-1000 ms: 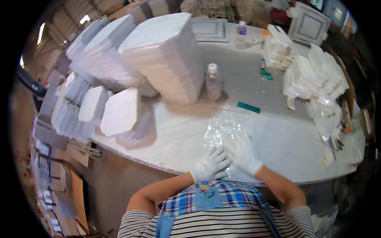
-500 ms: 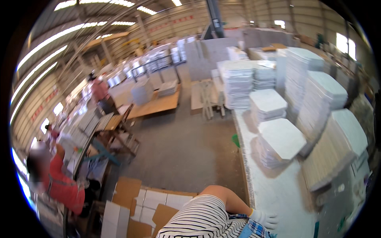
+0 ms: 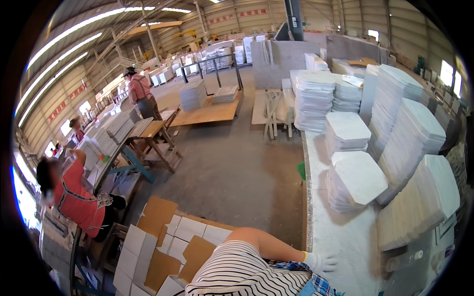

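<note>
My left hand (image 3: 322, 262), in a white glove with a yellow cuff edge, lies on the white tabletop (image 3: 340, 241) at the lower right. Its fingers are stretched out, and I see nothing held. The bare forearm and striped sleeve reach across from the left. Beyond the hand stands a short stack of white tiles with cut corners (image 3: 356, 177), apart from it. A leaning row of similar tiles (image 3: 412, 209) rests to its right. My right hand is out of the picture.
An open carton (image 3: 159, 217) with white boxes lies at the lower left. A co-worker in red (image 3: 79, 197) sits at a long bench; another person (image 3: 141, 93) stands farther back. Tall tile stacks (image 3: 316, 101) line the table. A wooden pallet board (image 3: 207, 114) lies on the floor.
The view has turned somewhat left, so the scene sits farther right and looks sharper. My left hand stays on the tabletop with its fingers spread.
</note>
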Motion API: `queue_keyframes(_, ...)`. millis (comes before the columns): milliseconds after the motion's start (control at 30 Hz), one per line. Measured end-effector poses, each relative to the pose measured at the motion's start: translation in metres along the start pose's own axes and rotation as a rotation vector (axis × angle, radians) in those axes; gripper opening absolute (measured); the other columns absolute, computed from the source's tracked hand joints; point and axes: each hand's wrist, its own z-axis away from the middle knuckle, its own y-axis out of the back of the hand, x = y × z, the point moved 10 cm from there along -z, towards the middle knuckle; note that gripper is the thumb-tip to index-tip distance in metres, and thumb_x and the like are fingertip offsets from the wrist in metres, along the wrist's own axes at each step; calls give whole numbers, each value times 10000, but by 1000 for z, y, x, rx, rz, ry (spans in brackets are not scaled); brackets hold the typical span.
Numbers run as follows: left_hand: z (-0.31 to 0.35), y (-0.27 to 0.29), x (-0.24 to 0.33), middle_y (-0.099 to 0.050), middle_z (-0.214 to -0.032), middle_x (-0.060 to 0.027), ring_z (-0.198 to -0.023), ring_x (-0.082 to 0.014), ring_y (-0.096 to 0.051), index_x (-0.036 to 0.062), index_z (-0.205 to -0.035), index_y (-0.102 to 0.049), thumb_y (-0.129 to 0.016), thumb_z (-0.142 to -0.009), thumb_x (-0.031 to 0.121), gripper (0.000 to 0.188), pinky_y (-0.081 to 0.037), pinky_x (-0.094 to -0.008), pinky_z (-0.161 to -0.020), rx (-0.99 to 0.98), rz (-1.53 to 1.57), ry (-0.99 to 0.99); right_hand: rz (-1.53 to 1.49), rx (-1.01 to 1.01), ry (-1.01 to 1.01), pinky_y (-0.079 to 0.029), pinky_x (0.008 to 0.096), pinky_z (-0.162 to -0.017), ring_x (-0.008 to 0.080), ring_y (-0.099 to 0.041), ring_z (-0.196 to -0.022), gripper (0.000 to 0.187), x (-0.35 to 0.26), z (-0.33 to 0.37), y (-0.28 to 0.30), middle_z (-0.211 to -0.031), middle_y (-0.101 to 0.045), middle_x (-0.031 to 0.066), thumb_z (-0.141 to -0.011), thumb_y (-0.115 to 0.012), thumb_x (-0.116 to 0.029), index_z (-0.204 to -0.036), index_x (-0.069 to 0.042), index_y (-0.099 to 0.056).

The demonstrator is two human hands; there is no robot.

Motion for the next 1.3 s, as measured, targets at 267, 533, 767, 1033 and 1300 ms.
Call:
queue_keyframes(267,10,90,-115,-691,-991,-156,-932,-294,-677,78,-1129,-660,-693,-822,328,397,-530,-397,-830,-236,600,890,8,-509,-52,-434,545,-992,409,-565,-1136,546,18,17,2,-1228,-599,222,-767,-719,-230,-1265,-32,-613)
queue_keyframes(533,81,183,-239,-654,-877,-68,-783,-116,-600,2,-1120,-601,-611,-974,280,314,-498,-289,-726,785,665,1469,-20,131,212,-415,505,-1024,421,-531,-1194,606,-18,-146,109,-1294,-574,245,-769,-735,-192,-1314,-1,-553)
queue_keyframes(767,93,168,-258,-582,-817,-18,-729,-75,-540,11,-1061,-527,-603,-992,328,333,-476,-257,-666,915,710,1560,-79,392,223,-425,495,-1033,421,-528,-1218,591,-6,-264,118,-1345,-554,258,-867,-702,-266,-1358,13,-527)
queue_keyframes(1033,92,146,-278,-560,-787,-23,-628,-78,-526,23,-1060,-492,-593,-1007,339,336,-466,-259,-553,991,922,1569,-196,241,21,-429,486,-1049,428,-522,-1245,568,39,-322,64,-1393,-536,259,-928,-605,-358,-1359,6,-536)
queue_keyframes(1300,106,134,-288,-575,-756,-41,-576,-107,-555,37,-1014,-526,-565,-1014,273,239,-472,-265,-505,1101,968,1568,-58,224,-109,-479,511,-976,436,-580,-1160,517,68,-337,50,-1323,-578,251,-929,-574,-420,-1305,-67,-541)
